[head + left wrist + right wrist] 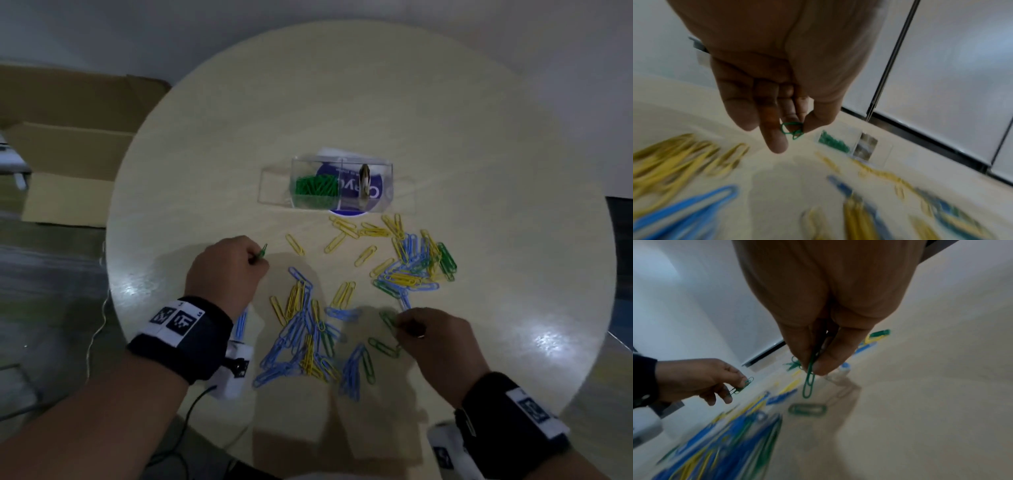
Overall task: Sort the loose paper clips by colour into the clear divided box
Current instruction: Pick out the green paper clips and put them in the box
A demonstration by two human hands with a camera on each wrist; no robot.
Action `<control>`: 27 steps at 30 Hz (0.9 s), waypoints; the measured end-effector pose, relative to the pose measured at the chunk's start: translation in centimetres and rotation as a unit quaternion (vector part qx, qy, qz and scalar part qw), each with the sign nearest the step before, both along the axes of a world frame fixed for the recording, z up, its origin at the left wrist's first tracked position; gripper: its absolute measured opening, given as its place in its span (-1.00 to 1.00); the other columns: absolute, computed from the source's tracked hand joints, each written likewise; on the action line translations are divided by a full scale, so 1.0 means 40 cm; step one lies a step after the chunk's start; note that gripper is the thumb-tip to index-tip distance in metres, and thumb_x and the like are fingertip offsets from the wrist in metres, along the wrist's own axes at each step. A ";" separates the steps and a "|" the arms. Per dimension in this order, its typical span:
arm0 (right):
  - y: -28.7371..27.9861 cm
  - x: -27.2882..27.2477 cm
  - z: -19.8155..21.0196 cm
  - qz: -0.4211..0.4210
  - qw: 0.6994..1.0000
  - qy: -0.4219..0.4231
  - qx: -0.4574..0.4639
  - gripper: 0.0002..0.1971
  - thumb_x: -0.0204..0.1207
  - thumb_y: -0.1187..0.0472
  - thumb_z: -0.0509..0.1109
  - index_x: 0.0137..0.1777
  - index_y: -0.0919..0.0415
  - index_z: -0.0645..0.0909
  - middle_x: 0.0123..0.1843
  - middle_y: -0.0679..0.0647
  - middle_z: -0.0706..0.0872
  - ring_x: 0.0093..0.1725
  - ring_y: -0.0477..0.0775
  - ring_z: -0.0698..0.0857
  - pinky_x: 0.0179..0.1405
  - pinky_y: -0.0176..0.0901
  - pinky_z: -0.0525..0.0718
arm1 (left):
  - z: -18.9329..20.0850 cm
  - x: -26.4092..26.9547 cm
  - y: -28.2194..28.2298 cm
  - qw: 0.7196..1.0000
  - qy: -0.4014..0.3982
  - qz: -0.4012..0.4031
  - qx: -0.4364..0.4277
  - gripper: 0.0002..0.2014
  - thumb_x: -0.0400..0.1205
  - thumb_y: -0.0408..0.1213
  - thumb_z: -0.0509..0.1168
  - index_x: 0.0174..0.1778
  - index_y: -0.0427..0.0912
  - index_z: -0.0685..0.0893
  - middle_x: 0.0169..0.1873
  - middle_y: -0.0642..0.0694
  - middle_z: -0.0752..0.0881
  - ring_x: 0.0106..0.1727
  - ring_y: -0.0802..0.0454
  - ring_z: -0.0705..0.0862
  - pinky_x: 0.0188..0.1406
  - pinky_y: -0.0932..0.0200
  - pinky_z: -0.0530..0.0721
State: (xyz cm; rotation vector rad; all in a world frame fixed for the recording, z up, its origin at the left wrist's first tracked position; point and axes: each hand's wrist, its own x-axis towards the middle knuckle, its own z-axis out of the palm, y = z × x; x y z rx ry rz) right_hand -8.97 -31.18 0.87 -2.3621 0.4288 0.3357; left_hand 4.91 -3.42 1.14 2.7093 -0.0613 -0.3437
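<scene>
Gripping, L: a green clip [262, 251] is pinched betw. thumb & fingertips of the left hand [226, 270], raised over the table [479, 137] left of the piles; other fingers are curled loosely.
Gripping, R: a 2nd green clip [809, 379] is pinched betw. thumb & forefinger of the right hand [435, 346] & hangs down from the tips, seen best in the right wrist view.
Box: the clear divided box [342, 183] is set mid-table, beyond the piles; green clips [317, 188] are packed in its left compartment; a dark folded object, not identifiable, is stood in the right one.
Loose clips: yellow clips [346, 233] are scattered just in front of the box; a mixed blue/yellow/green heap [411, 267] is seen at right; a mostly blue heap [301, 342] lies betw. the two hands.
In the way: yellow clips lie betw. the left hand & the box.
Nearby: one green clip [807, 409] lies flat on the table under the right hand.
Around: cardboard boxes [68, 154] are seen on the floor left of the table; wrist bands w/ printed markers are worn on both arms.
Blur: both wrist views are smeared, so small detail there cannot be told.
</scene>
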 end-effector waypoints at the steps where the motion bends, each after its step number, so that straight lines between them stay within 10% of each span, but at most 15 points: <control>1: -0.001 0.024 0.013 -0.011 1.000 -0.004 0.014 -0.86 0.30 0.28 0.59 -0.23 0.01 0.77 -0.34 -0.07 0.78 -0.27 -0.08 0.75 -0.25 -0.38 0.57 | 0.011 0.017 -0.006 0.999 -0.002 0.018 -0.030 -0.85 0.52 -0.11 0.40 -0.04 -0.02 0.74 -0.12 -0.04 0.81 -0.11 -0.10 0.77 -0.03 0.01 0.73; 5: 0.010 0.162 0.071 -0.031 0.996 -0.024 0.083 -0.86 0.33 0.26 0.57 -0.23 -0.02 0.75 -0.39 -0.15 0.76 -0.40 -0.30 0.68 -0.33 -0.56 0.52 | 0.050 0.104 -0.052 0.990 -0.006 0.057 -0.125 -0.87 0.48 -0.11 0.39 -0.10 0.00 0.74 -0.18 -0.01 0.81 -0.21 -0.06 0.79 -0.05 -0.02 0.75; 9: 0.036 0.336 0.115 -0.057 0.987 -0.064 0.137 -0.91 0.31 0.20 0.59 -0.21 0.03 0.77 -0.39 -0.03 0.81 -0.36 -0.12 0.77 -0.22 -0.26 0.68 | 0.074 0.189 -0.117 0.985 -0.032 0.052 -0.162 -0.88 0.53 -0.14 0.36 -0.11 -0.05 0.76 -0.20 -0.03 0.82 -0.22 -0.04 0.78 -0.05 -0.01 0.76; 17: 0.117 0.579 0.105 0.060 0.997 -0.028 -0.031 -0.82 0.50 0.13 0.42 -0.10 0.20 0.81 -0.06 0.16 0.82 -0.07 0.18 0.74 0.03 0.02 0.72 | 0.039 0.275 -0.170 0.985 -0.039 0.028 -0.165 -0.74 0.61 -0.26 0.29 0.12 -0.22 0.78 -0.02 -0.20 0.83 0.00 -0.16 0.78 0.13 -0.03 0.72; 22: 0.095 0.547 0.136 0.057 0.991 -0.092 -0.077 -0.74 0.53 0.19 0.30 0.11 0.22 0.75 0.15 0.20 0.78 0.17 0.24 0.69 0.19 -0.02 0.63 | 0.042 0.257 -0.132 0.968 -0.058 0.049 -0.240 -0.72 0.68 -0.21 0.22 0.25 -0.09 0.73 0.15 -0.03 0.78 -0.03 0.03 0.81 0.10 0.00 0.75; 27: 0.030 0.293 0.123 0.027 0.993 -0.111 -0.003 -0.85 0.44 0.21 0.44 -0.04 0.03 0.78 -0.18 -0.03 0.82 -0.15 -0.08 0.76 0.00 -0.22 0.67 | 0.051 0.097 -0.061 0.979 -0.087 -0.076 -0.167 -0.78 0.65 -0.23 0.29 0.16 0.01 0.76 0.07 0.01 0.77 -0.06 0.11 0.70 0.09 0.20 0.61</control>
